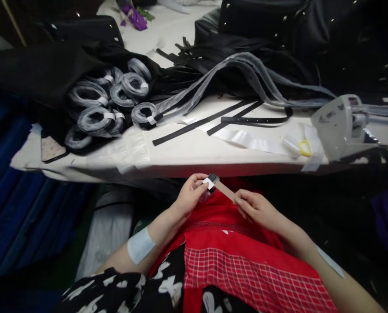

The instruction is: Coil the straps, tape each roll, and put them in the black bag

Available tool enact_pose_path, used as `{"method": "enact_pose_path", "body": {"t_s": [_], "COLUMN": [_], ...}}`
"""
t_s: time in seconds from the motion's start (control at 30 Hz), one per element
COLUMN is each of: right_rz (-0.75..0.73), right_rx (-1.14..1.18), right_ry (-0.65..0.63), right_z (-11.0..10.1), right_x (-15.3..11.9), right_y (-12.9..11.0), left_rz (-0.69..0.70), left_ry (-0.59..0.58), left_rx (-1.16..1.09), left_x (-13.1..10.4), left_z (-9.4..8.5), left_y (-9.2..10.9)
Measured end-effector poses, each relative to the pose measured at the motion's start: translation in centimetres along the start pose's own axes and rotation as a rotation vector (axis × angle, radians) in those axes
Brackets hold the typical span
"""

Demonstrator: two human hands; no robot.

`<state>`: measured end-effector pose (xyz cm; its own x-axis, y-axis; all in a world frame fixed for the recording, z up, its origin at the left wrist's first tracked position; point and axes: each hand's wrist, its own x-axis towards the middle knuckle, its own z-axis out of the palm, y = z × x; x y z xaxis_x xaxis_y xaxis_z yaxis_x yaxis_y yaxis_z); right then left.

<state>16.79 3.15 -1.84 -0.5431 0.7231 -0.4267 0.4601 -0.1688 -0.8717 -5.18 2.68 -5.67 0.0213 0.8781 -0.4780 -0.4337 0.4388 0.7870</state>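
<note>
Over my lap, at the front of the table, my left hand [194, 191] grips a small coiled strap [211, 178], dark and partly in clear plastic. A white band lies over this coil under my left thumb. From the coil a flat pale strip [225, 190] runs down to the right. My right hand [251, 206] pinches the far end of that strip between thumb and fingers. Whether the strip is joined to the white band, I cannot tell. Part of the coil is hidden by my left fingers.
Several plastic-wrapped strap coils [94, 119] with white bands lie at the table's left. Long wrapped straps [246, 61] run rightward behind loose black straps [197, 124]. A grey tape dispenser [336, 124] stands right, near a yellow ring [305, 148]. A phone-like object [53, 148] lies left.
</note>
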Motion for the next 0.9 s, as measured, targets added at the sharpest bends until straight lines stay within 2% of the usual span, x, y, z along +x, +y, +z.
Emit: {"method": "enact_pose_path", "body": {"t_s": [0.1, 0.17, 0.3, 0.37, 0.47, 0.57, 0.63, 0.7, 0.77, 0.8, 0.87, 0.9], "right_rz": [0.012, -0.036, -0.203, -0.236, -0.239, -0.304, -0.411, -0.546, -0.648, -0.657, -0.558, -0.448], "right_rx": [0.063, -0.002, -0.418, -0.643, -0.860, -0.943, -0.913, -0.803, -0.683, -0.647, -0.614, -0.592], "right_ry": [0.107, 0.224, 0.608, 0.725, 0.748, 0.666, 0.617, 0.646, 0.801, 0.923, 1.220, 1.361], "right_z": [-0.2, -1.1, -4.0, -5.6, -7.0, -6.5, -6.0, -6.6, -9.0, -10.9, -15.9, -18.7], "right_x": [-0.9, -1.3, -0.2, 1.7, 5.7, 9.3, 10.3, 10.0, 8.4, 7.2, 4.1, 2.4], "right_y": [2.0, 2.7, 2.5, 1.7, 0.0, -1.0, -1.0, -0.4, 0.5, 1.1, 2.5, 3.3], "left_rz": [0.020, -0.005, -0.085, -0.108, -0.125, -0.122, -0.105, -0.097, -0.094, -0.095, -0.100, -0.115], "left_ry": [-0.020, -0.052, -0.105, -0.120, -0.130, -0.125, -0.109, -0.103, -0.087, -0.075, -0.048, -0.043], "left_rx": [0.033, 0.042, 0.101, 0.134, 0.150, 0.167, 0.180, 0.187, 0.195, 0.203, 0.218, 0.226], "left_x": [0.3, 0.0, -0.9, -1.0, -0.8, -0.7, -0.9, -1.2, -1.4, -1.3, -1.0, -0.7], "left_z": [1.2, 1.9, 2.6, 2.6, 2.4, 2.3, 2.4, 2.5, 2.4, 2.3, 2.1, 2.1], "left_y": [0.0, 0.1, -0.8, -1.7, -2.8, -3.0, -2.6, -2.0, -1.4, -1.2, -0.7, -0.5]}}
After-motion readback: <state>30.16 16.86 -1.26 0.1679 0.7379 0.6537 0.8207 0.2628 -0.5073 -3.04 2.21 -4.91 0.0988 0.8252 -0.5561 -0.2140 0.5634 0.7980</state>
